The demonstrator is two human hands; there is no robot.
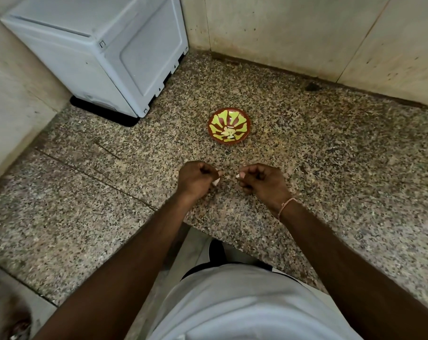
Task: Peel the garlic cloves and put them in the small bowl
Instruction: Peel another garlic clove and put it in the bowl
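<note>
A small red bowl [229, 112] with a yellow-green pattern sits on the speckled granite counter [330, 148], with several pale peeled garlic cloves [227, 133] inside it. Nearer me, both hands hover just above the counter, a small gap between them. My left hand [198, 179] has its fingers curled around a whitish garlic clove [216, 182], which peeks out beside the fingers. My right hand [260, 179] pinches a small white bit of garlic or skin [238, 176] at its fingertips; I cannot tell which it is.
A light grey box-shaped appliance [110, 50] stands on a black mat at the back left corner. Beige tiled walls close the counter at the back and left. The counter's front edge runs just before my torso, with floor below.
</note>
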